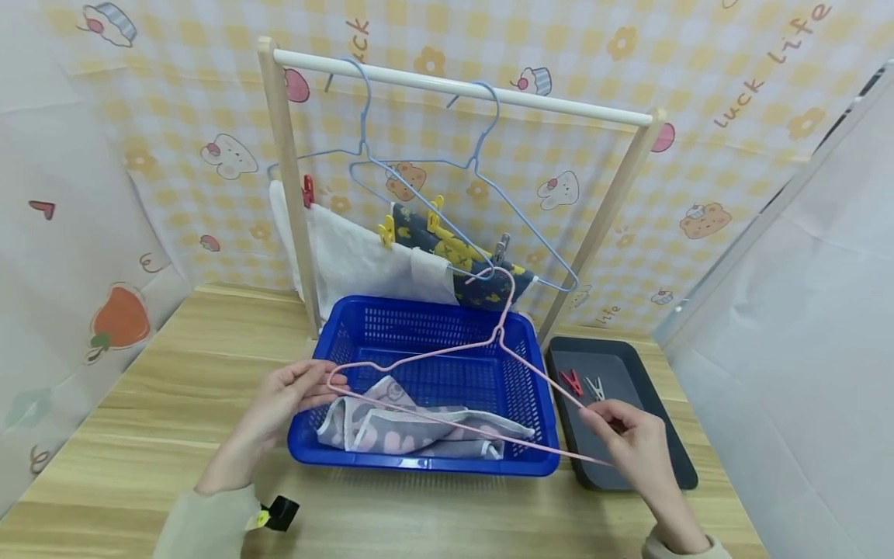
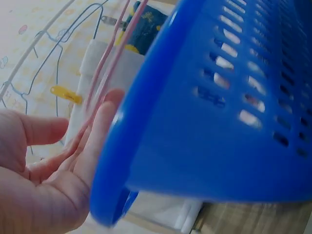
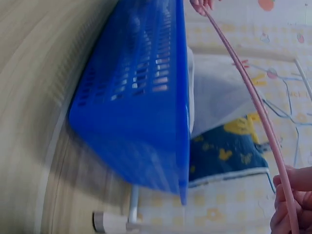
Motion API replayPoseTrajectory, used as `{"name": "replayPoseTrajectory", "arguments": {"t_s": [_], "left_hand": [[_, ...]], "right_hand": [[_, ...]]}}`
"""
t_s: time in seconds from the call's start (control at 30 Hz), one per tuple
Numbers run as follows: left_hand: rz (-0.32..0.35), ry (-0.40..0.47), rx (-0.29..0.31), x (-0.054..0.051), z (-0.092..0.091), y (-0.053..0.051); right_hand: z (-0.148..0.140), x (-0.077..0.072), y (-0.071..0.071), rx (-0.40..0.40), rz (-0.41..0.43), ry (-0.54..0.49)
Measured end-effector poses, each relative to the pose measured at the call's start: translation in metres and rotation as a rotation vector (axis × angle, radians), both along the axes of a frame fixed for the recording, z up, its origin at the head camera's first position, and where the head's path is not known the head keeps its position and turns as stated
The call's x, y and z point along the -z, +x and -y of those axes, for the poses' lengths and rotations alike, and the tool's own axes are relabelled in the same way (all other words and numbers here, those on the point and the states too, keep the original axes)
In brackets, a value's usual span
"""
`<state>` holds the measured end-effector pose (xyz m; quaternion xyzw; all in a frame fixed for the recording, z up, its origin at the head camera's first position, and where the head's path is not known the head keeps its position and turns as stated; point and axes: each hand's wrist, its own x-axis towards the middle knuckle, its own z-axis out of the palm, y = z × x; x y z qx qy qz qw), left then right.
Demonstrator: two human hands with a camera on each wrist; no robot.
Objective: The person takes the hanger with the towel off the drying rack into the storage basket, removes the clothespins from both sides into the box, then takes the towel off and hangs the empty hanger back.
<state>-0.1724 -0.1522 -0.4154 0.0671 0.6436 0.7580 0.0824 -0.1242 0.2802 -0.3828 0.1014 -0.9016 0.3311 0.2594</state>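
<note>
A pink clothes hanger (image 1: 447,351) is held across the top of a blue basket (image 1: 424,464), its hook toward the rack. The left hand (image 1: 296,388) touches its left corner. In the left wrist view the fingers (image 2: 100,129) extend beneath the hanger, and the thumb stands apart from them. My right hand (image 1: 628,439) pinches the hanger's right arm between thumb and fingers, beside the basket. Inside the basket, near its front wall, lies a crumpled grey-and-pink cloth (image 1: 412,431) with white edging.
Behind the basket, a wooden rack (image 1: 285,163) bears two blue hangers (image 1: 477,155) with a white cloth (image 1: 363,252) and a dark patterned cloth (image 1: 482,291) clipped on. A dark tray (image 1: 632,365) with clothespins (image 1: 573,382) sits at right. A black object (image 1: 282,513) lies front left.
</note>
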Motion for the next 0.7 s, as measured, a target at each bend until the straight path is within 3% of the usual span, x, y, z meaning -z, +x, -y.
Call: {"name": "replayPoseTrajectory", "arguments": {"t_s": [0.07,0.1,0.17,0.27,0.33,0.4,0.5,0.7], "left_hand": [[-0.028,-0.026,-0.079,0.01,0.007,-0.005],[-0.058,-0.01,-0.117,0.021,0.012,-0.01],[-0.149,0.049,-0.187,0.054,0.026,-0.026],[-0.209,0.112,-0.328,0.099,0.044,-0.049],[-0.19,0.052,-0.437,0.089,0.039,-0.045],[-0.111,-0.07,-0.508,0.063,0.029,-0.034],[-0.051,-0.255,-0.508,0.024,0.012,-0.015],[0.012,-0.418,-0.423,0.032,0.011,-0.018]], "right_hand": [[-0.006,-0.001,0.004,0.009,-0.038,-0.002],[-0.01,-0.001,0.006,0.013,-0.056,-0.001],[-0.017,-0.001,0.009,0.013,-0.085,-0.005],[-0.027,0.001,0.014,0.007,-0.128,-0.018],[-0.034,0.002,0.017,-0.017,-0.178,-0.027],[-0.041,0.003,0.021,-0.027,-0.223,-0.033],[-0.05,0.001,0.03,-0.02,-0.267,-0.03],[-0.065,-0.006,0.048,0.065,-0.274,-0.019]]}}
